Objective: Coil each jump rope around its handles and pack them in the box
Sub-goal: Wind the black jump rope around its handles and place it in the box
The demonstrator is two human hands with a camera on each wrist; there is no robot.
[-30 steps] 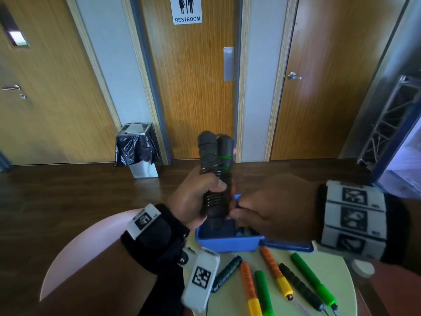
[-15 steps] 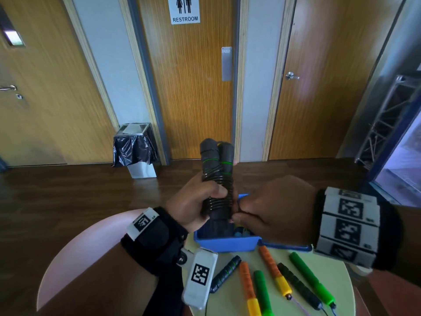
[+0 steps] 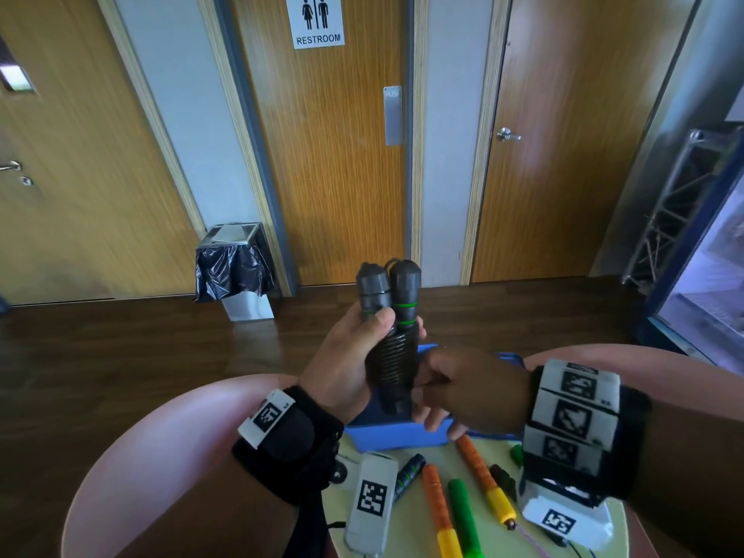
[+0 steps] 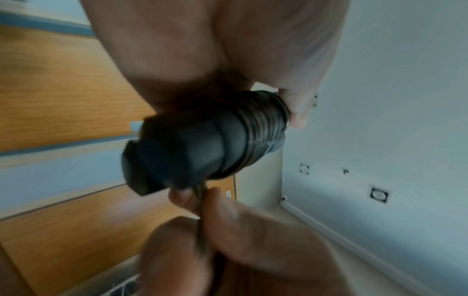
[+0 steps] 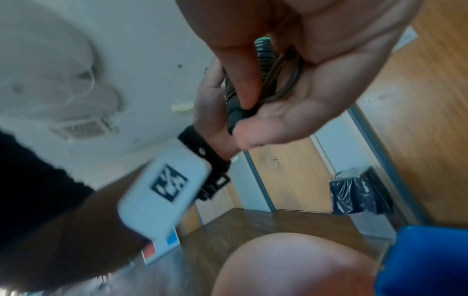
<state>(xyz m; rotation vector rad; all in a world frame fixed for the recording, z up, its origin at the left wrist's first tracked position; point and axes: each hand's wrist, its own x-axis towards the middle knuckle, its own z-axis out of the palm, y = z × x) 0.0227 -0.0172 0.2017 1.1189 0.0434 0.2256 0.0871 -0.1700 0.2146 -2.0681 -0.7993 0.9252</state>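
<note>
Two black jump rope handles [image 3: 388, 312] with green rings stand upright side by side, and my left hand [image 3: 346, 364] grips them. Black rope [image 3: 392, 358] is coiled tightly round their middle. My right hand [image 3: 467, 388] is at the bundle's lower end and pinches a loop of the rope [image 5: 286, 76] between thumb and fingers. The left wrist view shows the handles' butt end [image 4: 177, 154] and the rope [image 4: 201, 220] running down into my right hand [image 4: 240, 240]. The open blue box [image 3: 394, 436] sits just behind and below both hands.
On the pale green round table [image 3: 406, 533] lie loose handles: two orange-and-yellow [image 3: 437, 493], one green [image 3: 463, 513], one black [image 3: 408, 475]. Pink rounded chairs [image 3: 161, 436] flank the table. A bin [image 3: 235, 271] stands by the restroom door.
More turns of rope lie round the handles. My right hand has slid down to the lower end of the bundle. The left hand keeps its grip.
</note>
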